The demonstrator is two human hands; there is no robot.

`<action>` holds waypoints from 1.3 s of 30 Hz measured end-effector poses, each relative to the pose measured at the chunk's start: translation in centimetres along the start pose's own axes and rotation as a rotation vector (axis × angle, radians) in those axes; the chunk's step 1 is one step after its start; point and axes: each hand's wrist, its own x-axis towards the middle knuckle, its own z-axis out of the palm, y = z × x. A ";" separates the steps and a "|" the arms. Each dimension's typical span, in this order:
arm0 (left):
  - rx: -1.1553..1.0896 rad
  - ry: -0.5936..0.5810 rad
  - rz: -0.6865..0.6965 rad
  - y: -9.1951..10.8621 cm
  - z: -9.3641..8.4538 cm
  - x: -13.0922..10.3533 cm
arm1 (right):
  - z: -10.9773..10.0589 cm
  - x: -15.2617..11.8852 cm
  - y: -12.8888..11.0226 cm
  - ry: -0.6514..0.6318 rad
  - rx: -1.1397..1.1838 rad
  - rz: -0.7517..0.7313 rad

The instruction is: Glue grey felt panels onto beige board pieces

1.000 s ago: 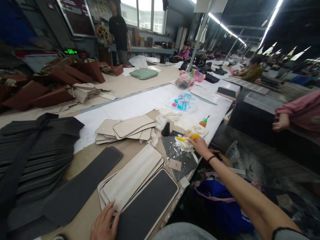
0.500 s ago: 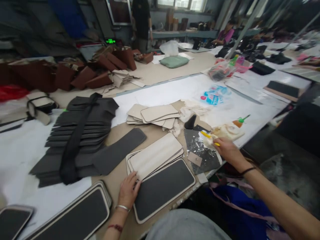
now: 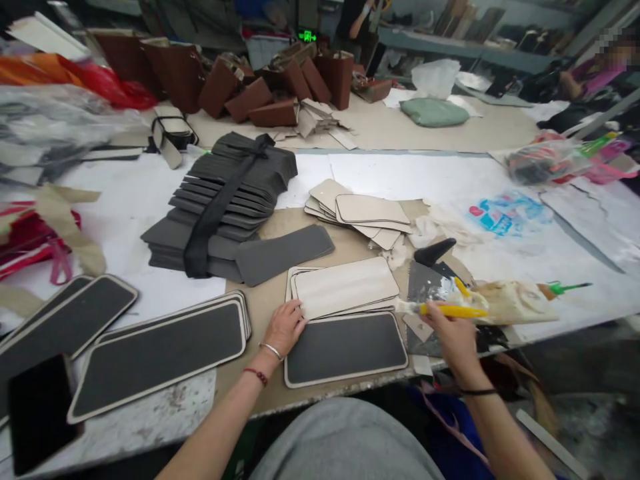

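My left hand (image 3: 286,328), fingers spread, rests on the left end of a stack of cream panels (image 3: 347,287). Just below that stack lies a dark panel with a cream border (image 3: 346,349). My right hand (image 3: 453,333) is closed around a yellow-handled brush (image 3: 455,311), its pale bristles at the right edge of the cream stack. Beneath the brush is a dark board (image 3: 423,283) smeared with white, with a small beige piece (image 3: 418,328) on it. A black-handled tool (image 3: 434,252) lies behind the board.
A strapped bundle of dark grey pieces (image 3: 225,200) stands left of centre. More bordered panels (image 3: 165,360) and a black phone (image 3: 41,410) lie at the front left. Brown boxy pieces (image 3: 250,99) line the back. A green-nozzled bottle (image 3: 555,288) lies at right.
The view has turned left, showing more of the left table. My right hand has brought the brush from the smeared board to the cream stack's edge. My left hand stays on the stack.
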 end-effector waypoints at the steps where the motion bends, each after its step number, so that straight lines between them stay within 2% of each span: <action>1: 0.003 0.006 0.000 0.1 -0.1 0.0 | 2.9 -1.4 -1.0 -0.155 0.034 0.025; 3: 0.007 0.015 -0.005 0.2 -0.2 0.0 | 8.1 -4.1 -2.6 -0.339 0.030 0.000; 5: -0.002 0.012 -0.009 0.2 -0.2 0.0 | 12.0 -6.1 -3.5 -0.441 0.051 -0.033; 8: -0.019 0.000 -0.008 0.0 -0.1 -0.1 | 14.9 -7.5 -3.5 -0.518 0.070 -0.067; 11: -0.024 0.003 0.002 -0.3 0.2 -0.2 | 14.4 -6.2 -2.4 -0.482 0.027 -0.068; 18: -0.044 0.030 0.031 -0.5 0.3 -0.2 | 6.3 2.0 -0.5 -0.106 -0.286 -0.077; 20: -0.030 0.029 0.029 -0.5 0.2 -0.2 | 5.0 3.5 -0.6 -0.050 -0.355 -0.135; 22: -0.014 0.033 0.037 -0.5 0.2 -0.1 | 4.7 4.4 -0.9 -0.014 -0.411 -0.205; 24: -0.001 0.045 0.059 -0.5 0.2 -0.1 | 5.2 4.7 -1.1 0.001 -0.456 -0.282; 27: 0.012 0.066 0.088 -0.5 0.2 -0.1 | 7.3 3.4 -1.6 -0.066 -0.499 -0.430; 30: 0.015 0.079 0.099 -0.5 0.3 -0.1 | 10.5 -0.5 -2.7 -0.225 -0.486 -0.523; 33: 0.008 0.095 0.108 -0.7 0.4 -0.2 | 13.6 -5.2 -4.3 -0.430 -0.351 -0.576; 36: -0.011 0.087 0.108 -0.7 0.4 -0.2 | 14.9 -7.9 -5.7 -0.463 -0.162 -0.519; 39: -0.032 0.081 0.089 -0.6 0.3 -0.2 | 14.8 -8.0 -6.0 -0.404 -0.083 -0.365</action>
